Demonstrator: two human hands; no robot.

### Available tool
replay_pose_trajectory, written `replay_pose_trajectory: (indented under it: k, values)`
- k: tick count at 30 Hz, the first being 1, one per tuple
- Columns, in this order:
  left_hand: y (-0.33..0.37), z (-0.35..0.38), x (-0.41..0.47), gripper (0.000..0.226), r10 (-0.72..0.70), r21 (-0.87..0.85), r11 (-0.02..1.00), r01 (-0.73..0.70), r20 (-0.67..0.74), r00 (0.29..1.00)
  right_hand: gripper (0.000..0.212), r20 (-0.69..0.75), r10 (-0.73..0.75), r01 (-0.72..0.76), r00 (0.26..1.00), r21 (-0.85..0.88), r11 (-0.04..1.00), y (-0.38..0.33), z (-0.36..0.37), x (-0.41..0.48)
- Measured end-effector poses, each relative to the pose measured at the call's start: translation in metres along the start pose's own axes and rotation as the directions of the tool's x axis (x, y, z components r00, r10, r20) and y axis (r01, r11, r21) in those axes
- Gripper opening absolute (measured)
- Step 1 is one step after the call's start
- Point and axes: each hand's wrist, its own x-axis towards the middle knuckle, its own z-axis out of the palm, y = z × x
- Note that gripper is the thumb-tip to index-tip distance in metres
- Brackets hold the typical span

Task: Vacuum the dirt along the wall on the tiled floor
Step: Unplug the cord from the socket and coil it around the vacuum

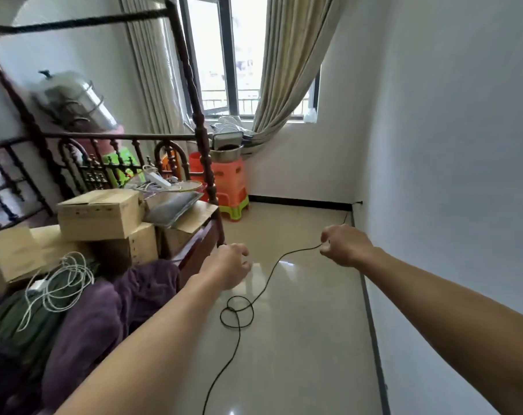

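Step in hand, as judged: the cord is being sorted out before any vacuuming. No vacuum is seen in frame, and dirt can't be made out on the tiles.

To be done well, L to R:
- Slack should be held clear of the bed and its boxes.
- The loop lying on the tiled floor should be shaken out so it isn't drawn into a knot.
- Cord should be fed gently thru the right hand, w/o tugging at the plug in the far corner.

Left hand: it is held out by the bed's foot, back to the camera, fingers curled under. Whether anything is held can't be told, and the cord isn't seen to reach it.

The cord is run up the floor from the bottom edge, thru the loop just below the left hand, then lifted to the right hand. There it's pinched btwn thumb and fingertips. Beyond that hand a thin line is seen toward the plug.

The wall and its dark skirting lie just right of the right hand.
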Motion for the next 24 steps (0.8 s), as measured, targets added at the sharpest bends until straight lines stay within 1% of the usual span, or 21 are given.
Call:
replay_pose_trajectory:
  k: [4,9,15,19,24]
  values:
    - [0.015,-0.011,0.077,0.036,0.029,0.027,0.999,-0.028,-0.034,0.999,0.035,-0.019,0.014,-0.014,1.0,0.002,1.0,0.02,-0.011,0.071]
    - [0.02,-0.016,0.202,0.037,0.067,0.0,0.998,-0.067,-0.033,0.997,0.034,-0.061,0.064,-0.065,0.996,-0.004,0.998,0.045,-0.021,0.178]
    - [0.035,-0.021,0.351,0.039,0.122,0.046,0.991,-0.124,0.048,0.991,0.022,-0.056,0.172,-0.171,0.983,0.029,0.985,0.081,-0.039,0.299]
    - [0.06,-0.011,0.445,0.039,0.178,0.036,0.982,-0.183,0.107,0.978,0.027,-0.064,0.241,-0.24,0.968,0.033,0.97,0.115,-0.048,0.369]
    - [0.097,0.016,0.568,0.038,0.236,0.041,0.969,-0.244,0.137,0.962,0.031,-0.029,0.304,-0.302,0.952,0.069,0.951,0.169,-0.032,0.473]
